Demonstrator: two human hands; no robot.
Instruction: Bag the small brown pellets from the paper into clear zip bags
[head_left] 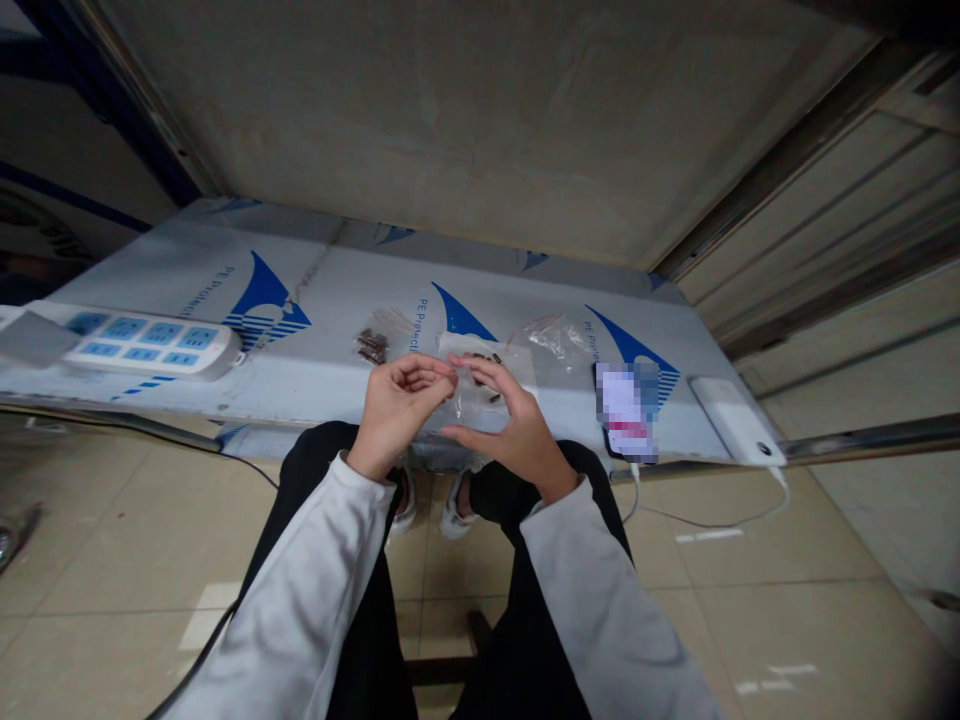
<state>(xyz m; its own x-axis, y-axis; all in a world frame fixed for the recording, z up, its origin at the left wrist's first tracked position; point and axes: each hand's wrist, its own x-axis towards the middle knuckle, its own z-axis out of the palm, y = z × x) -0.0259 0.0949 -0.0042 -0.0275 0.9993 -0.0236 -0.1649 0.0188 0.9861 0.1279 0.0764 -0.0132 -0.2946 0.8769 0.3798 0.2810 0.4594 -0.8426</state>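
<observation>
Brown small parts (pixel 495 398) — loose on clear bag (pixel 522 368), counter (pixel 337 300) front. Our left hand (pixel 405 402): curled, thumb to fingers, contents — we cannot tell. Right hand (pixel 516 418): thumb, fingers parted. Best kept low over bag.

Middle bag (pixel 521 362): partly hidden by the right hand (pixel 517 425).
Left hand (pixel 401 405), left of the middle bag: curled; anything between its fingertips too small to tell.
Brown pieces (pixel 371 346), left of that bag: too blurred to count.
Phone (pixel 624 408), right of that bag: screen pixelated.
Power strip (pixel 161 348), far left of that bag: end cut off by the picture's edge.
</observation>
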